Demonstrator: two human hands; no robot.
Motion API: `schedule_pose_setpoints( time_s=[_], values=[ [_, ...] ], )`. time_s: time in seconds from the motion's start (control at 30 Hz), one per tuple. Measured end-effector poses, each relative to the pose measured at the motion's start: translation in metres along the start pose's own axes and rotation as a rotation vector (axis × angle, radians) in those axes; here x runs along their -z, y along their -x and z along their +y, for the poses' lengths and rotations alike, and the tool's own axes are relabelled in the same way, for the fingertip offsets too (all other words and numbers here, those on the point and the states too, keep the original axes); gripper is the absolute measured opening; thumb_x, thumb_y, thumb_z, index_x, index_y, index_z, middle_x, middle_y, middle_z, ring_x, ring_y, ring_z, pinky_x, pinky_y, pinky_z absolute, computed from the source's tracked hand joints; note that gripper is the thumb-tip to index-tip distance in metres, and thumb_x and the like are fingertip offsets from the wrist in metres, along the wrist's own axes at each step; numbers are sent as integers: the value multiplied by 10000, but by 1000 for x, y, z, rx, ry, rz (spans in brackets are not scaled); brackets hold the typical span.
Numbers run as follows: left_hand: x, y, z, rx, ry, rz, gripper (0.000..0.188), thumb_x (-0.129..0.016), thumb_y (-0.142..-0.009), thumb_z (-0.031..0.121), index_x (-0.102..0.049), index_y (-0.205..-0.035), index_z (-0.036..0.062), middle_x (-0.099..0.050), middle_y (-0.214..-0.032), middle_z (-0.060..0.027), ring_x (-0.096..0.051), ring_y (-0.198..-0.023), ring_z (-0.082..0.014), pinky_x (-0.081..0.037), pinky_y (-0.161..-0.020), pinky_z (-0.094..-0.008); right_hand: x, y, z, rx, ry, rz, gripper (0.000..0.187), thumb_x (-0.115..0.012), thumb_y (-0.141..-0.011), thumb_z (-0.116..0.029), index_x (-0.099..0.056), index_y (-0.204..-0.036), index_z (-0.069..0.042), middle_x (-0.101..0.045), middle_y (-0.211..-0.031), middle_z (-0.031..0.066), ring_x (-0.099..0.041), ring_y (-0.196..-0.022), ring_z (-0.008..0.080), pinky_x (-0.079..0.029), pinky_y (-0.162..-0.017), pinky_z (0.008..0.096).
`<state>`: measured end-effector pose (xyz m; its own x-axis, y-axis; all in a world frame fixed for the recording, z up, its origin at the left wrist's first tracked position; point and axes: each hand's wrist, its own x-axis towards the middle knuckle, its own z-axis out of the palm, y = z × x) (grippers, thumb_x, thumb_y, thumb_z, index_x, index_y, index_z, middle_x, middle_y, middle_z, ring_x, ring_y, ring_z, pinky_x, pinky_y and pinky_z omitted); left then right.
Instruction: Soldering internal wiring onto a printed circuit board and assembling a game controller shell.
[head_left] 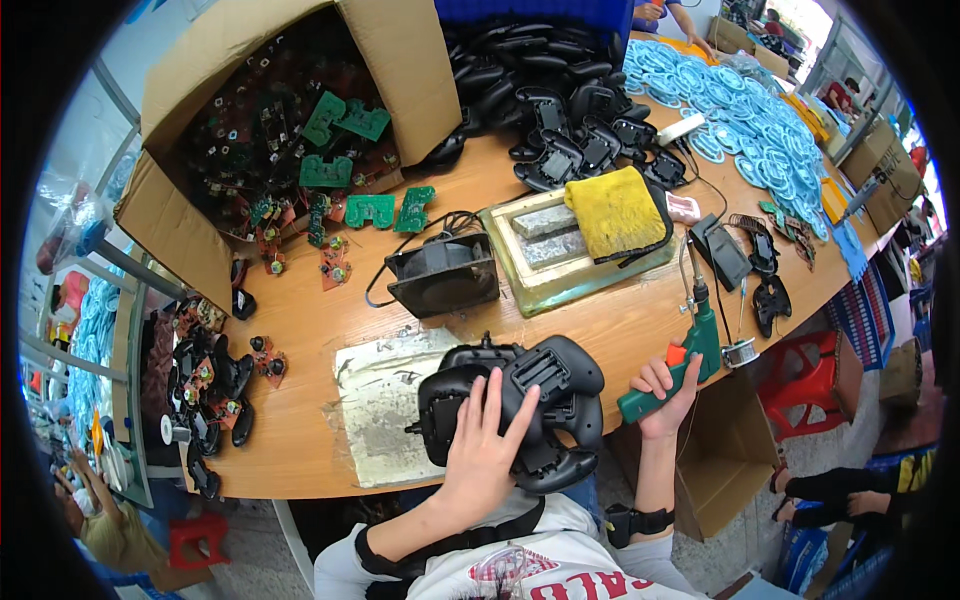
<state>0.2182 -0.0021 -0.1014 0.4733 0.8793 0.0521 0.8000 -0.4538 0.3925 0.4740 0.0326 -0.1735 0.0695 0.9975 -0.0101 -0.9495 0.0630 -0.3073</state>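
Note:
Several black game controller housings [553,372] lie heaped at the table's front edge, partly on a worn pale sheet [375,400]. Across them rests my left hand [484,450], fingers stretched and spread over the top; its thumb is hard to make out. My right hand [664,396] is wrapped round the handle of a green soldering gun [706,335] with an orange trigger. The gun's tip points up and away, beside a small solder spool [740,352]. Open battery bays show on the nearest housings.
A cardboard box [410,80] of circuit boards stands far left, with green boards [370,211] before it. Behind the pile are a black fan [443,275] and a tray [540,296] with a yellow cloth [618,215]. More controllers [550,160] and light-blue plastic parts [760,130] fill the back.

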Motion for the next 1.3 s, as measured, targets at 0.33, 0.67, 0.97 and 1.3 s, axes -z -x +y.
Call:
schedule_pose_setpoints(
  time_s=[0.33, 0.67, 0.97, 1.3],
  values=[
    [17, 24, -23, 3, 120, -172, 891, -789, -618, 256, -313, -1366, 161, -97, -1436, -247, -85, -1309, -479, -186, -1037, -535, -13, -8, 26, -52, -44, 23, 386, -444, -900, -476, -487, -1126, -167, -338, -570, -38, -316, -478, 53, -325, -541, 228],
    [5, 40, -67, 367, 315, 225, 602, -727, -699, 167, -490, -1247, 90, -289, -1353, -245, -299, -1238, -404, -286, -996, -457, -16, -8, 32, -66, -16, 93, 374, -457, -897, -465, -478, -1119, -165, -329, -557, -44, -301, -462, 45, -318, -527, 220],
    [26, 72, -103, 588, 496, 667, 273, -501, -840, -12, -578, -1102, -13, -507, -1154, -125, -520, -1044, -222, -441, -804, -269, -15, -9, 33, -71, -24, 95, 369, -449, -905, -453, -481, -1122, -156, -339, -555, -41, -314, -462, 44, -321, -522, 213],
    [73, 48, -103, 277, -10, 293, 419, -579, -747, 14, -544, -1161, 68, -456, -1222, -190, -411, -1151, -359, -327, -966, -442, -15, -7, 31, -82, -30, 114, 362, -454, -905, -440, -483, -1121, -151, -337, -557, -36, -311, -464, 47, -326, -527, 218]
  ],
)
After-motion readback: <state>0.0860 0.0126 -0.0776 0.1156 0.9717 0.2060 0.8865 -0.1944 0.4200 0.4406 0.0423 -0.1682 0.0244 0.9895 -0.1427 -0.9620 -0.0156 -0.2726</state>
